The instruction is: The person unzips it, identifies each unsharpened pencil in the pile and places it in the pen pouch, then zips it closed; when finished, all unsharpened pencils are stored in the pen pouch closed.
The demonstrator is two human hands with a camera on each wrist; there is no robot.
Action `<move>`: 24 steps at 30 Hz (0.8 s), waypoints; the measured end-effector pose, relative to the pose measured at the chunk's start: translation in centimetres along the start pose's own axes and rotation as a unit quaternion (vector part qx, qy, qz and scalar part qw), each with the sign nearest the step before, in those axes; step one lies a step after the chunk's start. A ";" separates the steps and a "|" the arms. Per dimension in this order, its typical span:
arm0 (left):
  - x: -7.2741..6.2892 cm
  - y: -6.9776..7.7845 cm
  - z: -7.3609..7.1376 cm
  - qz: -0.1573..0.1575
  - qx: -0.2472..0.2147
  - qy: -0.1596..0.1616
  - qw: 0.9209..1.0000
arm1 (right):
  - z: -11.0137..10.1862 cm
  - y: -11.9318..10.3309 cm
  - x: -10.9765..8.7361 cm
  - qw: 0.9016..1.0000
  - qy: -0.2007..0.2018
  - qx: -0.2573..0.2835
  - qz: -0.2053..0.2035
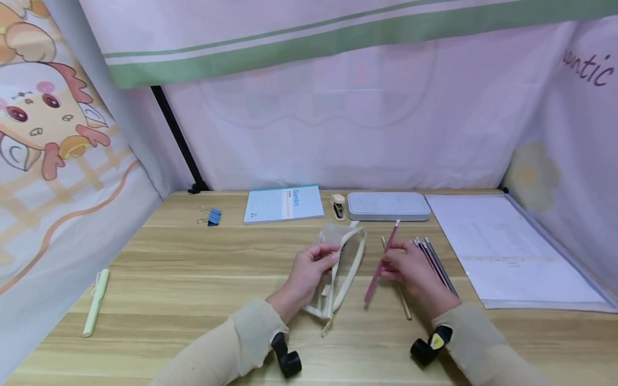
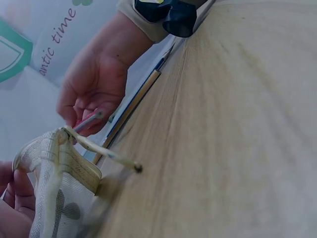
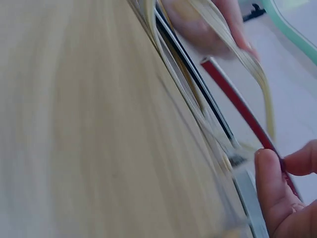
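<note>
My left hand [image 1: 309, 271] pinches the near rim of a see-through mesh pencil pouch [image 1: 348, 279] with cream zip edging, its mouth held apart. A zip pull [image 2: 114, 156] dangles from the pouch's end. Between thumb and fingers, my right hand [image 1: 410, 268] pinches a dark red pencil [image 1: 374, 281], slanted just to the right of the pouch opening. In the right wrist view the red pencil [image 3: 237, 104] points toward the pouch edging [image 3: 262, 79]. Below the right hand a gold pencil [image 1: 403, 303] lies on the table, and several dark pencils [image 1: 439, 265] lie beside the wrist.
Along the back of the wooden table [image 1: 203, 300] lie blue binder clips [image 1: 214, 216], a notebook [image 1: 284, 205], a small stapler [image 1: 338, 207] and a pale tin case [image 1: 388, 206]. Papers in a clear folder [image 1: 516, 252] lie at right, a light green pen [image 1: 96, 303] at far left.
</note>
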State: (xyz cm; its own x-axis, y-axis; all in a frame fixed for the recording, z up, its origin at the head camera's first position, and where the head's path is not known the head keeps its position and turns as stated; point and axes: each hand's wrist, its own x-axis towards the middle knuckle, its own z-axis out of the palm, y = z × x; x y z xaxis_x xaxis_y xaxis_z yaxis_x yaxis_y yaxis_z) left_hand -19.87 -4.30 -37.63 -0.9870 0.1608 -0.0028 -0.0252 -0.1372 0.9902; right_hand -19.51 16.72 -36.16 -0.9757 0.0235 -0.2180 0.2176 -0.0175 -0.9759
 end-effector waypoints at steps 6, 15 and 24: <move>-0.1 0.0 0.1 -0.002 0.004 -0.006 1.000 | 2.4 0.4 -0.1 0.998 -0.040 0.045 0.006; -0.3 0.2 0.7 -0.011 0.006 -0.011 1.000 | 4.9 1.1 -0.2 0.998 -0.046 0.043 0.029; -0.1 0.1 0.9 0.005 -0.003 -0.004 1.000 | 6.1 1.9 -0.7 0.996 -0.072 0.044 0.009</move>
State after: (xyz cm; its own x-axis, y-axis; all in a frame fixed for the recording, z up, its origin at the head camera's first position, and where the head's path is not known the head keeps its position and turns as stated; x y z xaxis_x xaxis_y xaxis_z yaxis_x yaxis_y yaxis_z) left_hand -19.66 -3.42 -37.35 -0.9860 0.1665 0.0084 -0.0160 -0.1445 0.9894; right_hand -18.59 10.57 -37.79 -0.9665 -0.1210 -0.2263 0.2390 -0.1037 -0.9655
